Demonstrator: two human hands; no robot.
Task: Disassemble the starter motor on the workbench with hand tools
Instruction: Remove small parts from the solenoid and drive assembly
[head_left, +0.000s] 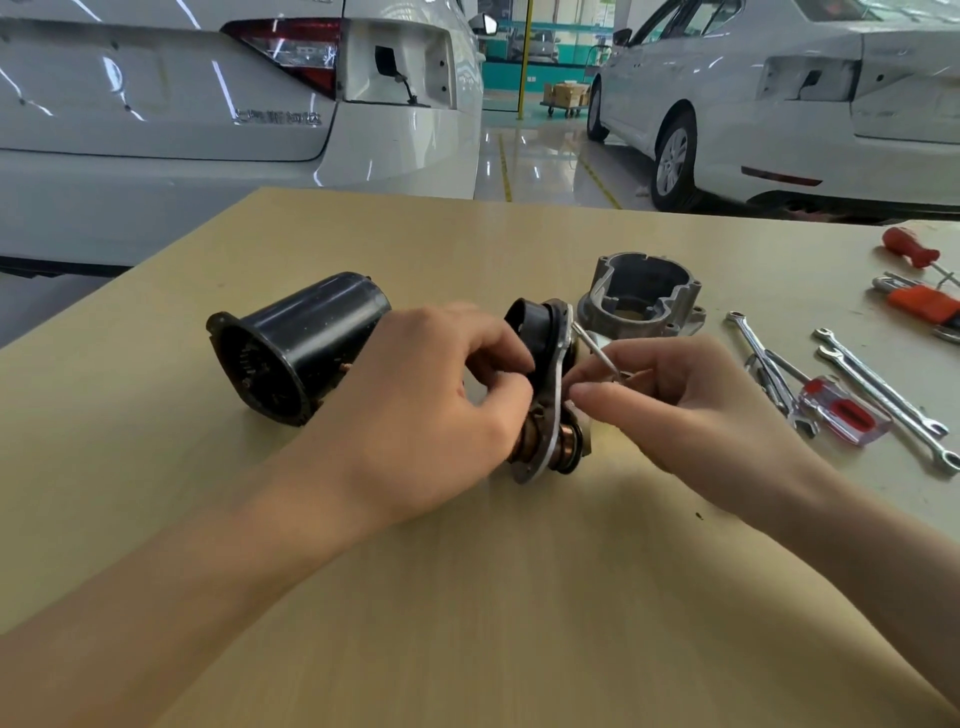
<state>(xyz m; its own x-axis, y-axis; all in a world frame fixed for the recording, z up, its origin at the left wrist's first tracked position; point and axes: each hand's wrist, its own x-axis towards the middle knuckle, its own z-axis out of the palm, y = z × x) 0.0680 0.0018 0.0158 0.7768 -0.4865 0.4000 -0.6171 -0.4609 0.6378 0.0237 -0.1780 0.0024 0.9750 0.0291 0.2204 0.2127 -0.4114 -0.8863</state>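
Copper-wound starter assembly with its grey metal plate stood mid-bench; my left hand curled round it, my right hand pinching a thin steel pin against it.

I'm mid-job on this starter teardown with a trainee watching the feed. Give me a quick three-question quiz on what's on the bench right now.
1. True or false: the black motor housing lies on its side, apart from the assembly being worked on.
2. Which hand pinches the thin metal rod? A) left hand B) right hand C) neither
3. Fill in: the grey aluminium end housing stands with its open mouth facing ____.

Key: 1 true. 2 B; the left hand holds the plate-and-armature assembly steady. 3 up. The wrenches and the red-handled screwdriver lie untouched to the right on the workbench.
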